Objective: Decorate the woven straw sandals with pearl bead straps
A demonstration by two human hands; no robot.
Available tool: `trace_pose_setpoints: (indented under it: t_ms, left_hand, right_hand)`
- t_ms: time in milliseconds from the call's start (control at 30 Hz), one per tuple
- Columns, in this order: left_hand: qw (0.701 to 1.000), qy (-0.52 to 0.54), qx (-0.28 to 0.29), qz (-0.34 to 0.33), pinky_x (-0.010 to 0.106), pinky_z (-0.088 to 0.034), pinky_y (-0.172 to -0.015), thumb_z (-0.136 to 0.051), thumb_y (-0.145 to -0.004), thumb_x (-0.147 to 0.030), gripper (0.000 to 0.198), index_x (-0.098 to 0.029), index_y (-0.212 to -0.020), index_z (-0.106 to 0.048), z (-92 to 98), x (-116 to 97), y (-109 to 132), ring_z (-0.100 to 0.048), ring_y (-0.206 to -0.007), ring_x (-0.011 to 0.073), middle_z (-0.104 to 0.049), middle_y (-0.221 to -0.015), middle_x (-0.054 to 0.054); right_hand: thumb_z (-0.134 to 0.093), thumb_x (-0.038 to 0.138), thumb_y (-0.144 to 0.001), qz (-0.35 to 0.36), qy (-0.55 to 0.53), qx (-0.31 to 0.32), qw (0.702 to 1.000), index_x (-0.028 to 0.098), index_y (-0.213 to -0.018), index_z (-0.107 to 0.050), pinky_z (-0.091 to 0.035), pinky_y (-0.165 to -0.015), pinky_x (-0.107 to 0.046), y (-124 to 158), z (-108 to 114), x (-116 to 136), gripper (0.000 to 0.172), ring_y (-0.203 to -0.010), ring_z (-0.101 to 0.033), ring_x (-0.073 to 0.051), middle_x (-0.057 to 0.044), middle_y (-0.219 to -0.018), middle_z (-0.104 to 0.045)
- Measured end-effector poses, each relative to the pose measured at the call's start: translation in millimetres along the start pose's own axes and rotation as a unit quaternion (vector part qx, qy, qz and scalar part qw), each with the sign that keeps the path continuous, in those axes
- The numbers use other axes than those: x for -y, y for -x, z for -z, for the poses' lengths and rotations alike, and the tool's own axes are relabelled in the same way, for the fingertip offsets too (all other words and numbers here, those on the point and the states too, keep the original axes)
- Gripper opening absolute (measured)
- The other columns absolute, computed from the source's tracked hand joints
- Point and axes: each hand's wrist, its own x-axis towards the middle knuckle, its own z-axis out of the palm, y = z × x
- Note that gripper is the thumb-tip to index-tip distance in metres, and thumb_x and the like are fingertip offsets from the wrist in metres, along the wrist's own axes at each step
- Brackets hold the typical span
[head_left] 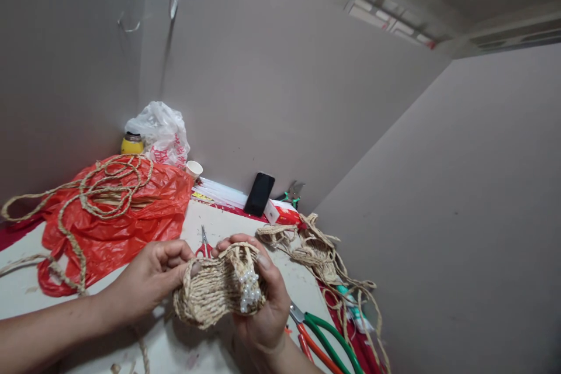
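A small slipper (210, 289) of woven straw cord is held up over the table, its strap dotted with white pearl-like beads (250, 291). My left hand (164, 269) pinches the rim at the slipper's left end between thumb and fingers. Around the strap end on the right, my right hand (268, 298) is wrapped, thumb on the near side and fingertips behind the top edge. Just beyond the slipper lie small red-handled scissors (204, 247), partly hidden. Large shears (322, 339) with green and orange-red handles rest beside my right wrist.
Braided straw cord (116, 187) is coiled on a red plastic bag (131, 239) at left. Behind stand a yellow jar (132, 144), a white plastic bag (162, 131), a paper cup (194, 169) and a phone (259, 194). More woven straw pieces (315, 251) trail off the right edge.
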Motion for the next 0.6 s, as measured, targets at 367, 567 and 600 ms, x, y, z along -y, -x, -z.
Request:
trace_pose_setpoints:
  t_ms: [367, 567, 600]
  left_hand:
    - [0.999, 0.030, 0.011, 0.042, 0.022, -0.045, -0.062, -0.074, -0.073, -0.043, 0.048, -0.015, -0.108, -0.058, 8.3, 15, -8, -0.062, -0.066, 0.0137, -0.069, -0.080, 0.004]
    - [0.996, 0.056, 0.048, 0.052, 0.021, -0.048, -0.050, -0.069, -0.075, -0.052, 0.050, -0.011, -0.102, -0.061, 1.5, 18, -6, -0.058, -0.046, 0.0101, -0.068, -0.066, 0.005]
    - [0.996, 0.059, 0.052, 0.052, 0.021, -0.049, -0.049, -0.068, -0.075, -0.054, 0.050, -0.011, -0.099, -0.062, -0.1, 18, -5, -0.059, -0.045, 0.0102, -0.069, -0.067, 0.007]
  right_hand:
    - [-0.055, 0.035, -0.081, -0.018, -0.013, -0.014, 1.000, 0.019, -0.094, -0.071, -0.053, -0.077, -0.039, -11, 15, -6, 0.026, -0.081, -0.069, -0.024, -0.009, -0.090, -0.075]
    - [-0.060, 0.037, -0.077, -0.017, 0.001, -0.045, 0.999, 0.020, -0.092, -0.073, -0.054, -0.073, -0.037, -12, 16, 1, 0.026, -0.081, -0.070, -0.024, -0.007, -0.087, -0.076]
    - [-0.060, 0.037, -0.077, -0.018, 0.009, -0.050, 0.999, 0.020, -0.092, -0.073, -0.054, -0.073, -0.038, -12, 16, 1, 0.026, -0.081, -0.070, -0.024, -0.007, -0.088, -0.076]
